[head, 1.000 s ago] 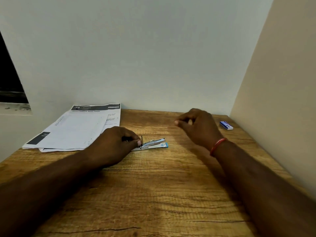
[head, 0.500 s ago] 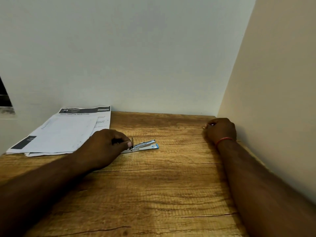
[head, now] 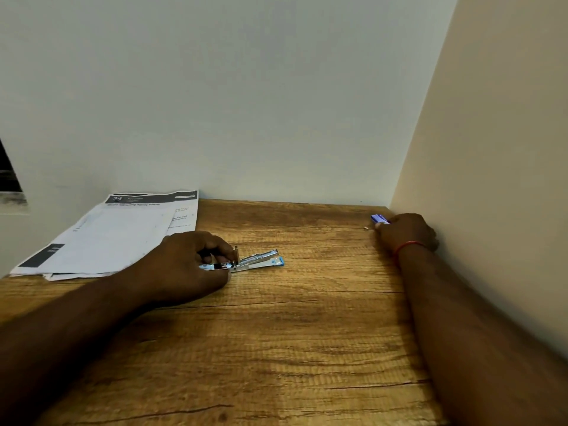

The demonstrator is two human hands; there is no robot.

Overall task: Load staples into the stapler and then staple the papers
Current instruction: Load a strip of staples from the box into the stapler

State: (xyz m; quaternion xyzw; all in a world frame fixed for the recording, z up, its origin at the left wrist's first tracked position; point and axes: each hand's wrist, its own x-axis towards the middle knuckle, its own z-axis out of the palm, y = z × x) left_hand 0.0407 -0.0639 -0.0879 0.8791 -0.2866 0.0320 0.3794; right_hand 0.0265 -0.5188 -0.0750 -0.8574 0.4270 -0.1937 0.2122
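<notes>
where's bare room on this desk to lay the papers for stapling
Widest bare wood: the near desk, this side of the stapler. Also the strip between stapler and right hand. Crowded: papers and left hand back left; staple box back right.

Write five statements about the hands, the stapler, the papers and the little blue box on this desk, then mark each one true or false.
1. The left hand grips the rear of the stapler on the table. True.
2. The stapler lies on top of the papers. False: it lies on bare wood, to the right of them.
3. The right hand has its fingertips on the small blue box near the side wall. True.
4. The papers sit at the table's right edge. False: they lie at the far left, by the back wall.
5. A red band circles the left wrist. False: it is on the right wrist.
</notes>
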